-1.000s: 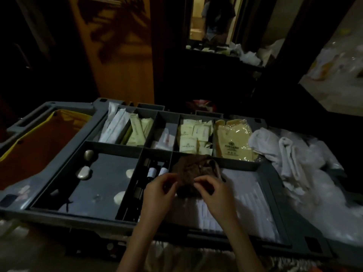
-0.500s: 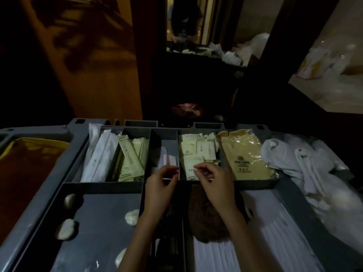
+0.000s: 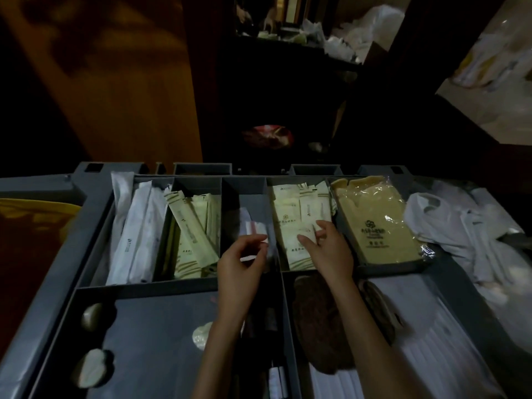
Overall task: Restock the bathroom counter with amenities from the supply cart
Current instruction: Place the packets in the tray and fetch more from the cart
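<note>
The grey supply cart tray (image 3: 95, 231) fills the lower view. My left hand (image 3: 240, 266) hovers over the middle back compartment and pinches a small white packet (image 3: 250, 258), above other white packets with a red stripe (image 3: 251, 224). My right hand (image 3: 326, 249) reaches into the neighbouring compartment of cream square sachets (image 3: 296, 208). Its thumb and forefinger pinch the corner of one cream sachet (image 3: 308, 234). The dark bathroom counter (image 3: 288, 44) with scattered items lies far behind the cart.
Long white packets (image 3: 129, 228) and long cream packets (image 3: 191, 234) fill the left back compartments. A yellow slipper pack (image 3: 374, 223) and white cloths (image 3: 460, 226) lie right. Nearer me are round soaps (image 3: 92, 367), small bottles (image 3: 276, 372), a brown cloth (image 3: 322, 321) and white sheets (image 3: 426, 349).
Both hands left the brown cloth and moved forward to the back compartments. The left hand took hold of a small white packet and the right closed on a cream sachet. The camera tilted down and closer.
</note>
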A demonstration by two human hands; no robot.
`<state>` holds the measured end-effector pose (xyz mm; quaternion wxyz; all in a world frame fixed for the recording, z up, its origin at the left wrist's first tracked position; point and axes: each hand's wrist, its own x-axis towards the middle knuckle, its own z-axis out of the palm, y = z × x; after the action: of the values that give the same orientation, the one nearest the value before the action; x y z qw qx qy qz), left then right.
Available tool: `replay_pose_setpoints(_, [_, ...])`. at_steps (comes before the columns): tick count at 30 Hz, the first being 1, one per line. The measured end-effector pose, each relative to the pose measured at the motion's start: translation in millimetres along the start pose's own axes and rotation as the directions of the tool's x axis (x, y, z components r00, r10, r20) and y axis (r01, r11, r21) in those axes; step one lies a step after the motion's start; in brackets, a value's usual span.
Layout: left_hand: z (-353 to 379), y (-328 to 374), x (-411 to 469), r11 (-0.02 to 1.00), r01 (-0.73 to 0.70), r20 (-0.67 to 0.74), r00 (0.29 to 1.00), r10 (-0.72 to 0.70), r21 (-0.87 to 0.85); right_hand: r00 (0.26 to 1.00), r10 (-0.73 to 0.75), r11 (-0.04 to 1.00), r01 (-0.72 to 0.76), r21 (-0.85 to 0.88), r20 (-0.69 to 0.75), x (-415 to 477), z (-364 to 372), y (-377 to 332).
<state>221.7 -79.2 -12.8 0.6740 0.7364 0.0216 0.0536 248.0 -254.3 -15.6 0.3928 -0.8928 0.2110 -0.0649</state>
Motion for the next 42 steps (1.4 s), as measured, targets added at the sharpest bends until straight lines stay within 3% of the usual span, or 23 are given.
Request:
replay_pose_setpoints(8, [-0.7, 6.0, -3.8, 1.0, 0.018, 0.025, 1.0, -0.018, -0.004, 0.999, 0.009, 0.997, -0.005, -0.075, 0.045, -3.7, -1.5, -3.6])
replay_pose_setpoints(17, [-0.9, 6.8, -6.1, 1.0, -0.009, 0.042, 0.999, 0.008, 0.022, 0.989, -0.051, 0.998, 0.045, -0.045, -0.136, -10.9, -2.0, -5.7])
replay_pose_setpoints(19, [-0.2, 7.2, -7.2, 1.0, -0.014, 0.042, 0.999, 0.013, 0.022, 0.987, -0.031, 0.999, 0.037, 0.038, -0.155, -10.7, -2.4, -4.7])
replay_pose_setpoints(23, [0.1, 8.9, -9.6, 1.0, -0.014, 0.057, 0.998, 0.014, 0.002, 0.995, -0.004, 0.93, 0.039, 0.365, -0.096, -11.0, -7.6, -5.5])
replay_pose_setpoints(30, [0.9, 15.9, -13.6, 0.994, 0.007, 0.062, 0.998, -0.001, -0.107, 0.994, -0.072, 0.659, -0.015, 0.752, 0.083, -19.7, -23.9, -14.6])
replay_pose_setpoints(33, [6.5, 20.3, -16.2, 0.983, 0.043, 0.115, 0.993, -0.022, -0.178, 0.985, -0.109, 0.597, -0.045, 0.801, 0.137, -22.7, -27.4, -16.3])
replay_pose_setpoints(37, [15.1, 20.2, -19.1, 0.98, 0.062, 0.208, 0.978, -0.021, -0.19, 0.953, -0.197, 0.642, -0.051, 0.765, 0.228, -25.5, -25.6, -16.4])
replay_pose_setpoints(42, [16.1, 16.0, -18.5, 0.986, 0.067, 0.191, 0.981, -0.037, -0.15, 0.937, -0.223, 0.687, -0.045, 0.726, 0.269, -26.6, -24.4, -17.2])
